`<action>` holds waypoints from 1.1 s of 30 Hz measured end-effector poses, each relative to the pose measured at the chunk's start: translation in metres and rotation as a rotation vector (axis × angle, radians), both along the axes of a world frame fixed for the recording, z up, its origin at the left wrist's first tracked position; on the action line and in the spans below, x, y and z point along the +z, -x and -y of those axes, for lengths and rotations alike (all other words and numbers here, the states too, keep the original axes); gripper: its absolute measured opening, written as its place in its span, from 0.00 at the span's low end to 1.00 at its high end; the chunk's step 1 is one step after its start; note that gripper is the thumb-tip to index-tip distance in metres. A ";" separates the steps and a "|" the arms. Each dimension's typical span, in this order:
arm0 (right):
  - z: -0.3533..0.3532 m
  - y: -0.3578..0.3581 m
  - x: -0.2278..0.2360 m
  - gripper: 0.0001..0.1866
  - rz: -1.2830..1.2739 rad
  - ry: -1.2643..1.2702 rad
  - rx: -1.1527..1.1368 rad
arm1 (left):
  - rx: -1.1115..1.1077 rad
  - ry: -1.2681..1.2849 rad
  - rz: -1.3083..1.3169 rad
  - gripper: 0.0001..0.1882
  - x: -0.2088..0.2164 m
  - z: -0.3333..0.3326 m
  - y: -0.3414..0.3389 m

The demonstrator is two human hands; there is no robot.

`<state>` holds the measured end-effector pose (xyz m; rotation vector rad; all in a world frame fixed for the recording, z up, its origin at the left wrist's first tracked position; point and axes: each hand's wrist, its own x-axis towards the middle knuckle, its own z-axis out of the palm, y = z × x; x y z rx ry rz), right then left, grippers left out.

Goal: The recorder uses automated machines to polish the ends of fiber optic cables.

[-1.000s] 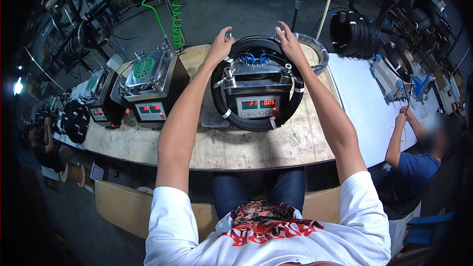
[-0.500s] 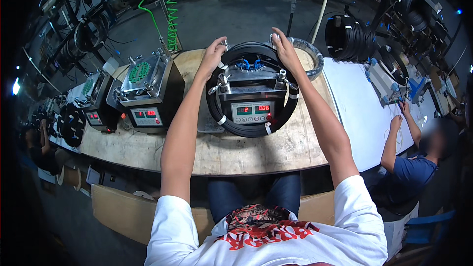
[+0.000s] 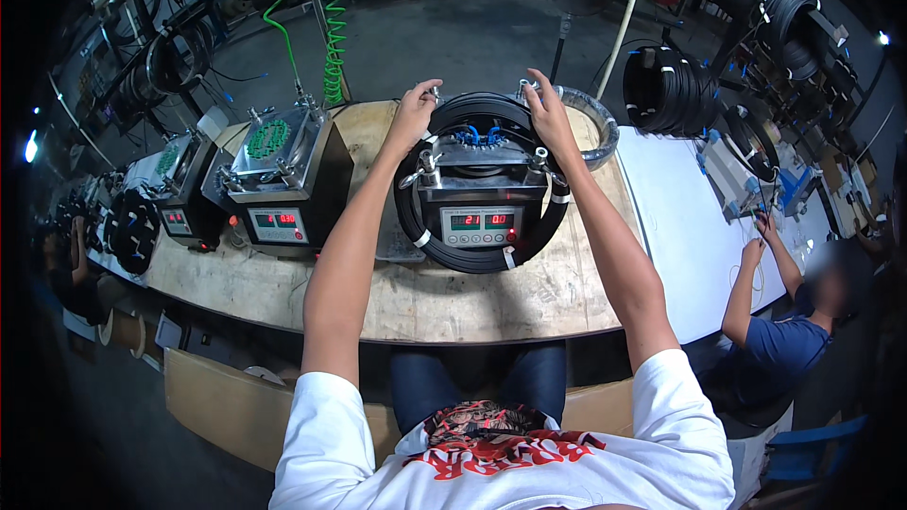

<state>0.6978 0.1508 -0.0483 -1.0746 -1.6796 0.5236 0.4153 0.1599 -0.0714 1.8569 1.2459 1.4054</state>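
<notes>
A black cable coil (image 3: 534, 244) with white bands hangs around a boxy metal test machine (image 3: 482, 195) with a lit red and green display. Blue-tipped cable ends (image 3: 484, 135) gather on the machine's top. My left hand (image 3: 410, 120) is at the far left corner, fingers bent around a small metal clamp (image 3: 435, 94). At the far right corner, my right hand (image 3: 552, 119) has its thumb and fingers at a matching metal clamp (image 3: 523, 87). Two near clamps, the left knob (image 3: 427, 168) and right knob (image 3: 539, 161), stand untouched. The fingers' exact contact is small and partly hidden.
Left along the wooden bench (image 3: 406, 307) stand a second machine (image 3: 280, 175) with a green ring and a third machine (image 3: 181, 175). A wrapped hose coil (image 3: 605, 123) lies behind my right hand. At the right, a person (image 3: 789, 326) works at a white table (image 3: 673, 227).
Both my hands stay at the far corners, and their fingers have drawn in closer at the clamps. The machine's display digits have changed. The whole view has shifted slightly downward.
</notes>
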 end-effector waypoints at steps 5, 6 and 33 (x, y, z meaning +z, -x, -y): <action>0.006 -0.002 0.005 0.27 -0.070 0.071 0.064 | -0.054 0.029 0.112 0.25 -0.002 0.004 -0.002; 0.005 -0.002 0.006 0.27 -0.070 0.072 0.062 | -0.054 0.064 0.133 0.27 0.001 0.007 -0.003; 0.012 -0.011 0.005 0.40 -0.342 0.140 0.027 | -0.112 0.210 0.370 0.27 0.018 0.025 -0.007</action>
